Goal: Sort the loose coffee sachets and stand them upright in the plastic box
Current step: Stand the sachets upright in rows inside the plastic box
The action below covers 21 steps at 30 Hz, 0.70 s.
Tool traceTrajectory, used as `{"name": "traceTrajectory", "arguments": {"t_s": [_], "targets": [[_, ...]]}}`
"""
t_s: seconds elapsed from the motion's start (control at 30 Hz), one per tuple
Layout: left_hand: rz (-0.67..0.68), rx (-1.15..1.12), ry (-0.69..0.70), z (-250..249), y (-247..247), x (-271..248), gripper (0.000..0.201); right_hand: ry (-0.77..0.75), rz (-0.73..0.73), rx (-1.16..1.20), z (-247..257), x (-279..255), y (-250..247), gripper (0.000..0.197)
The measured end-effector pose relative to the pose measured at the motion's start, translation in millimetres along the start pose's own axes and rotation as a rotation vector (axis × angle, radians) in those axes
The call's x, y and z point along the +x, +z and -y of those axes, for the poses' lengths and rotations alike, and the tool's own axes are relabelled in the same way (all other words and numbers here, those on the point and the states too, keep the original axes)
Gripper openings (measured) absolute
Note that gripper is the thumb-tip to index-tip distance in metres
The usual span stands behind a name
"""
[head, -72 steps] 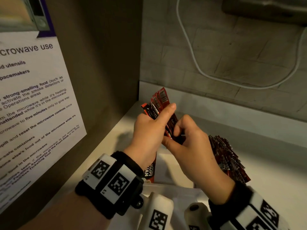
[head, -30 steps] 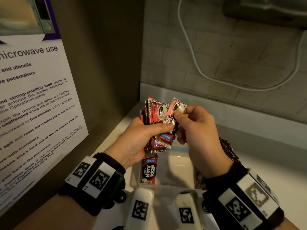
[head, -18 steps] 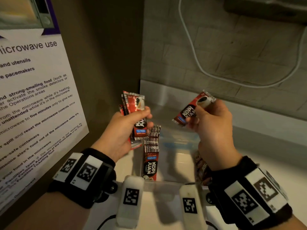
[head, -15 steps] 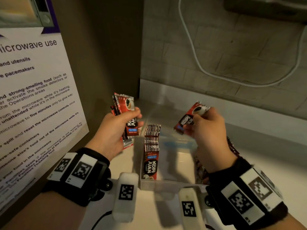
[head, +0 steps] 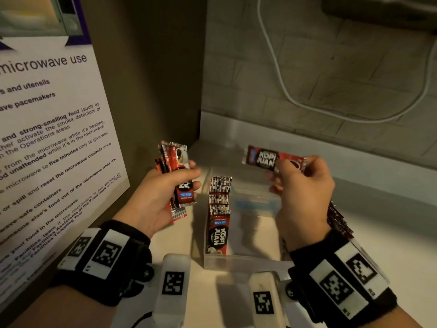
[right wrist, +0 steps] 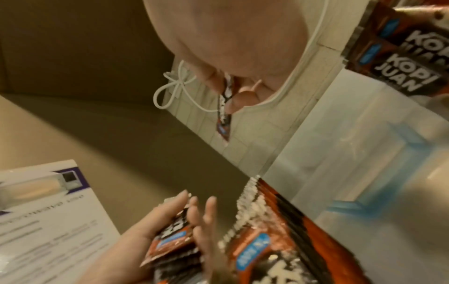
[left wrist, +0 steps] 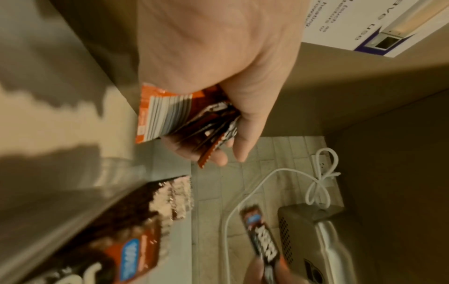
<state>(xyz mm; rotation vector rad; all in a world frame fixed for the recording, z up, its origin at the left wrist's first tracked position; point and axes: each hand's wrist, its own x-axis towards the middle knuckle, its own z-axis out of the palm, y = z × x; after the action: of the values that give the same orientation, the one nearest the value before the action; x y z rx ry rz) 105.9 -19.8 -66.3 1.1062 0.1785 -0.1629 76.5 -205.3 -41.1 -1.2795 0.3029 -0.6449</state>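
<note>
Single Kopi Juan sachet point(head: 274, 159): pinched flat by the right hand point(head: 301, 195), upper centre-right, above the plastic box point(head: 246, 260).
Sachet bundle point(head: 176, 178): gripped by the left hand point(head: 160, 197), frame centre-left.
Handling: likely light, floppy, slick foil; best held mid-length.
Upright row point(head: 218, 216): stood against the box's left wall.

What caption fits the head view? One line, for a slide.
Left hand grips a sachet bundle, right hand pinches one sachet above the box with its upright row.
</note>
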Motion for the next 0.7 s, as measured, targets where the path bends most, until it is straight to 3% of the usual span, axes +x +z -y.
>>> {"name": "traceTrajectory", "arguments": {"t_s": [0.1, 0.17, 0.27, 0.37, 0.47, 0.53, 0.6, 0.7], "targets": [[0.1, -0.023, 0.048, -6, 18, -7, 0.023, 0.047, 0.204, 0.126, 9, -9, 7, 0.035], [0.129, -0.044, 0.103, -8, 28, -10, 0.018, 0.1, 0.343, 0.083, 8, -14, 11, 0.032], [0.08, -0.063, 0.209, -14, 35, -9, 0.012, 0.153, 0.435, -0.126, 4, -18, 10, 0.029], [0.096, 0.037, 0.284, -15, 38, -9, 0.021, 0.05, 0.474, -0.376, 0, -14, 8, 0.021], [0.161, 0.156, 0.288, -10, 44, -10, 0.027, -0.126, 0.467, -0.569, 0, -7, 8, 0.017], [0.163, 0.124, 0.272, -8, 45, -9, 0.022, -0.155, 0.416, -0.571, 0, -1, 6, 0.016], [0.114, 0.045, 0.235, -9, 41, -6, 0.017, -0.08, 0.287, -0.521, -3, 7, 1, 0.024], [-0.024, 0.001, 0.165, -4, 25, 4, 0.015, 0.199, 0.146, -0.34, -16, 14, -5, 0.027]]}}
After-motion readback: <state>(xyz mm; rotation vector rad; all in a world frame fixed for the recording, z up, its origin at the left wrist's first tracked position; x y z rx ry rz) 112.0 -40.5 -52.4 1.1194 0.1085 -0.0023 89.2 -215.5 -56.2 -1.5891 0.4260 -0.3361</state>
